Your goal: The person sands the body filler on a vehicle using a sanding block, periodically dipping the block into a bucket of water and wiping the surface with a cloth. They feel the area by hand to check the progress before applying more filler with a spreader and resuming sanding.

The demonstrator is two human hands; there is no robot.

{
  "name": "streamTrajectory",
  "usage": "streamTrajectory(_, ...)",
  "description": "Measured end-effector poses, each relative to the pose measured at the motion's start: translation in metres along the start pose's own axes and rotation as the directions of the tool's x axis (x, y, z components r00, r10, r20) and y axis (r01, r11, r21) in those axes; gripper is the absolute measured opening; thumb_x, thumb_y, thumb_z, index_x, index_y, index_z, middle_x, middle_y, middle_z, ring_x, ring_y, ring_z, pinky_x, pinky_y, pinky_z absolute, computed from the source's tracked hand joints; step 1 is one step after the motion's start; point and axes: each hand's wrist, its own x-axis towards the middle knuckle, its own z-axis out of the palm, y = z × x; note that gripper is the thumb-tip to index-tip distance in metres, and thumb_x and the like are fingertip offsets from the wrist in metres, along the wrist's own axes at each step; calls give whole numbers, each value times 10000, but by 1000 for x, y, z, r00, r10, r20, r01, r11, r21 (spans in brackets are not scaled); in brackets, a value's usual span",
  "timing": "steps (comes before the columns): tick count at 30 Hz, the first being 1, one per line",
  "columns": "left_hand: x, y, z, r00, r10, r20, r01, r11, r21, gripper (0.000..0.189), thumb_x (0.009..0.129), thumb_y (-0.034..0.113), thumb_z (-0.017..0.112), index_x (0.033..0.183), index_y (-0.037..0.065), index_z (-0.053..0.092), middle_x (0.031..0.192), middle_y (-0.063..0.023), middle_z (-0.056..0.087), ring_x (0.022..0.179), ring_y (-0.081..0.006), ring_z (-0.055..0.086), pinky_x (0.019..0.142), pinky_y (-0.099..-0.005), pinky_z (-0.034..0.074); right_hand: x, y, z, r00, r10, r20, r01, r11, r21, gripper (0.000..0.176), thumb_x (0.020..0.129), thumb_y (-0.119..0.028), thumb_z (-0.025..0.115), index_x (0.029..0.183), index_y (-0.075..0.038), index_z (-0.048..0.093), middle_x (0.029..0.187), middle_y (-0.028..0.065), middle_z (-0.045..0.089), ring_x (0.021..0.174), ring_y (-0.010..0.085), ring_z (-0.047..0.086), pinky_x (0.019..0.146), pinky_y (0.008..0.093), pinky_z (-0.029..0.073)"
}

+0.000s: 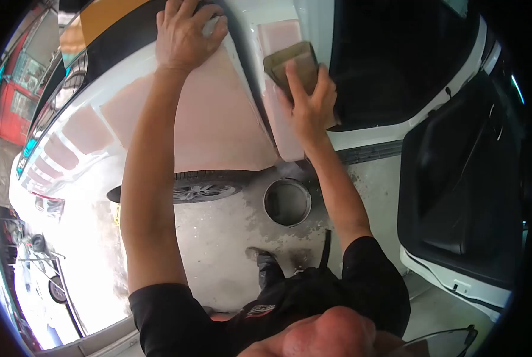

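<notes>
My right hand [313,107] grips a brownish sanding block [304,52], which looks wrapped in sandpaper, with the index finger stretched along it. The block lies against a narrow pink-coated strip [279,35] of the white car body beside the open doorway. Farther left, my left hand [185,41] rests on the upper body edge near the dark glass, fingers spread and bent, holding nothing. Below that hand is a broad panel [218,119] with the same dull pink coating, above the wheel [203,189]. The block's working face is hidden.
A round bucket [287,202] stands on the concrete floor [218,238] below the doorway. An open car door [456,190] is at my right. More pink patches [87,130] run along the car to the left. A red vehicle [19,98] is at far left.
</notes>
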Motion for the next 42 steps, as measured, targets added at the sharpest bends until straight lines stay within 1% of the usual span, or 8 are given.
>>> streamTrajectory(4,-3,2,-1,998,-19,56,20,999,-26,189,820,223,752,975,114,740,1208,-46,606,1077,-263,508,939,-417,420,81,-6,6,993,75,91,-71,996,-48,637,852,-355,783,1445,-257,571,1361,321,417,1035,436,520,847,507,454)
streamTrajectory(8,-3,3,-4,999,-27,41,29,999,-36,175,840,239,734,969,120,738,1217,-44,608,1088,-259,505,950,-414,416,14,-1,-2,995,30,92,-25,998,-59,674,858,-283,793,1484,-250,544,1343,329,415,1080,452,507,921,516,449)
streamTrajectory(20,-2,2,-6,999,-49,24,50,997,-61,165,848,243,733,943,109,737,1216,-41,621,1040,-240,507,923,-399,415,26,-2,-8,992,-11,124,23,995,-93,656,862,-273,773,1467,-184,539,1268,289,441,1061,451,504,895,509,442)
streamTrajectory(24,-5,2,-2,999,-34,18,36,996,-81,153,838,236,738,927,111,731,1210,-39,627,1035,-235,510,907,-399,418,95,-16,-7,979,69,191,-46,992,-119,651,883,-300,749,1477,-200,502,1336,323,411,1028,462,496,893,503,439)
streamTrajectory(31,-1,2,-11,999,-13,-29,11,998,-63,160,836,244,748,933,118,727,1197,-25,622,1031,-227,512,895,-393,422,-55,27,3,985,-125,121,132,990,-52,657,851,-317,786,1460,-224,556,1387,332,384,1124,486,482,936,533,424)
streamTrajectory(36,-4,1,1,996,-46,76,48,999,-26,154,858,259,745,953,138,744,1182,6,609,1031,-197,495,915,-371,418,87,-5,7,993,-65,97,67,998,-15,620,851,-328,785,1419,-205,571,1323,321,420,1087,470,484,900,521,421)
streamTrajectory(39,-5,0,1,1000,-18,26,19,999,-38,148,853,243,745,944,126,736,1191,-1,602,1036,-200,496,944,-377,404,39,5,11,996,-83,23,84,996,-16,650,847,-334,789,1443,-218,559,1339,332,413,1094,472,485,921,529,419)
streamTrajectory(42,-5,2,-1,999,-22,40,24,998,-53,151,844,238,749,939,122,735,1185,-6,602,1038,-207,497,940,-382,408,-110,42,24,990,-127,62,124,991,51,718,789,-262,851,1451,-244,575,1406,365,374,1166,485,475,943,554,411)
